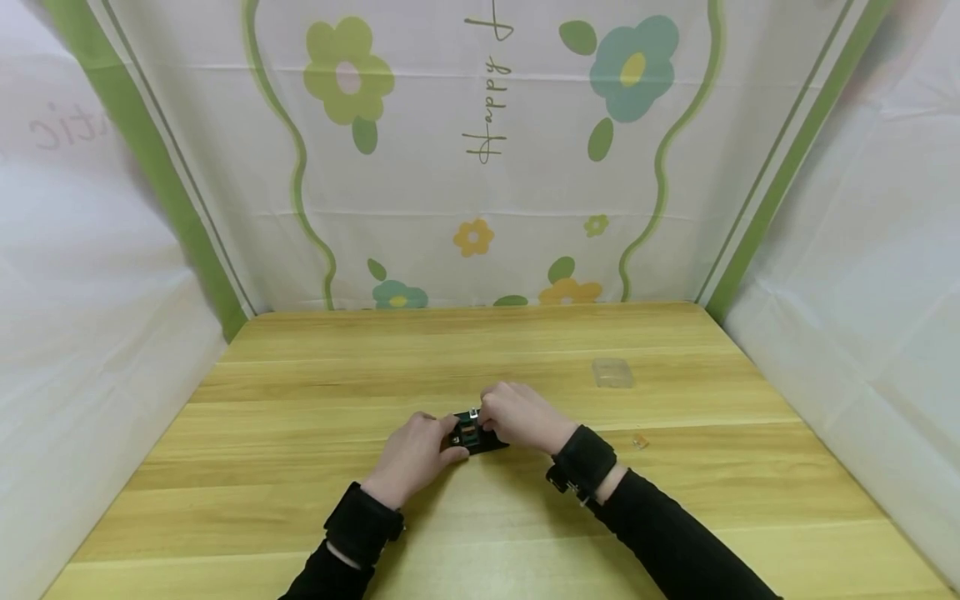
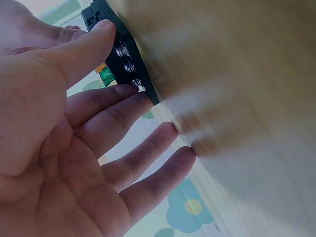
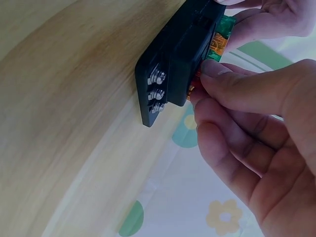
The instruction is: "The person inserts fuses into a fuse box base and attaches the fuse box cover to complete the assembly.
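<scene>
A black fuse box [image 1: 489, 442] rests on the wooden table, its row of green and orange blade fuses [image 3: 220, 44] standing up from the top. My left hand [image 1: 417, 455] steadies the box at its left end, thumb on one side and fingertips on the other. Over the right part of the box, my right hand [image 1: 527, 418] pinches a red blade fuse [image 3: 197, 80] between thumb and forefinger, at the fuse row. Metal terminal screws [image 3: 157, 94] line the base's edge. In the head view the fingers hide part of the fuse row.
A clear plastic cover [image 1: 612, 372] lies on the table [image 1: 337, 350], farther back and to the right. Nearer, right of my right wrist, is a small orange piece [image 1: 640, 442], too small to tell its kind. White printed cloth encloses the back and sides.
</scene>
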`<state>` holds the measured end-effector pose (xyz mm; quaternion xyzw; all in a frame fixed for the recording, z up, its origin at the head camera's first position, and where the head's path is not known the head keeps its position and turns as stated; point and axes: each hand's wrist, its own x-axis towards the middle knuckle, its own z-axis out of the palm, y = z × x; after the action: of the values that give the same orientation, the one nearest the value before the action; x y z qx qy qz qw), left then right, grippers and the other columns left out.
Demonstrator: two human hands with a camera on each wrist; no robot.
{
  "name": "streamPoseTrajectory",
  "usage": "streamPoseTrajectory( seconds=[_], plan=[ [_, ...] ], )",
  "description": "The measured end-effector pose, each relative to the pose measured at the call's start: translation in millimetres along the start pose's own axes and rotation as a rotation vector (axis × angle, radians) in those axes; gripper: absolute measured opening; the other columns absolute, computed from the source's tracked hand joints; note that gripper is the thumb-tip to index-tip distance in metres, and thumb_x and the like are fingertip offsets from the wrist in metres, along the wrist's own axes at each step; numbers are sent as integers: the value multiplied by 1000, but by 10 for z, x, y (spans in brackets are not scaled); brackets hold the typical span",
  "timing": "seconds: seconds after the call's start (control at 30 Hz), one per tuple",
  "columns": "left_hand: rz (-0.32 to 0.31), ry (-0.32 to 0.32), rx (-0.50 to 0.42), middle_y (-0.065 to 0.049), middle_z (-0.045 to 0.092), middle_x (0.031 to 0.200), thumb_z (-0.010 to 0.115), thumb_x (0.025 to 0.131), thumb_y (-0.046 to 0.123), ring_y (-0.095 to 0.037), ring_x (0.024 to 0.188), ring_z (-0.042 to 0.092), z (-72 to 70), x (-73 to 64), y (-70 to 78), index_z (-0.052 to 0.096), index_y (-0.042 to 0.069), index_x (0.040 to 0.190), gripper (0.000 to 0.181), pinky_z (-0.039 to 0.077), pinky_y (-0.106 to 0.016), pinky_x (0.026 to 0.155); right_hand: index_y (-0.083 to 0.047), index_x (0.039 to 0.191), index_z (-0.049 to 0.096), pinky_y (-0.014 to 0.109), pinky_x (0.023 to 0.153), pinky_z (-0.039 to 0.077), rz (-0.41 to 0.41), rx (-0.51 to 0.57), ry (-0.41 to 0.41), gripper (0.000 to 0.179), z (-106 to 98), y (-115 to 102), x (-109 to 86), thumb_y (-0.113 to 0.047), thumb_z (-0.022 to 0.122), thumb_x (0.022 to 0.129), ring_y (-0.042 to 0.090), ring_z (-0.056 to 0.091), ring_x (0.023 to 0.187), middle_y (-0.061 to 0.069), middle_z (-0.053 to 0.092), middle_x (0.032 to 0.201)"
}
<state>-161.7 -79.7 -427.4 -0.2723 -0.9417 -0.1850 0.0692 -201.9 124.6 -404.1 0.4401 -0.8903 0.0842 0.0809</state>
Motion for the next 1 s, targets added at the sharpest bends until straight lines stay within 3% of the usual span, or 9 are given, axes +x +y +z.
streamPoseTrajectory(
  seconds=[0.37,0.7,1.0],
  plan=[
    [-7,-14,-3,-9,65,84,77,86,32,-30,85,61,6,-19,-15,68,11,97,25,47,-38,62,-15,70,73,17,51,37,-1,9,-26,21,21,-3,7,-2,75,86,4,44,58,-7,50,69],
    [-8,-19,-9,-11,65,86,77,87,32,-31,87,61,-4,-20,14,68,10,100,27,48,-39,64,-12,86,79,18,64,47,20,143,-67,19,-45,69,-31,4,71,87,5,57,72,-4,63,80],
    [-21,-10,4,-13,65,87,77,86,34,-33,87,61,-14,11,10,68,11,99,28,50,-42,65,-14,88,80,22,70,51,60,164,-63,19,-89,101,3,3,71,87,10,64,81,-4,70,88]
  ],
)
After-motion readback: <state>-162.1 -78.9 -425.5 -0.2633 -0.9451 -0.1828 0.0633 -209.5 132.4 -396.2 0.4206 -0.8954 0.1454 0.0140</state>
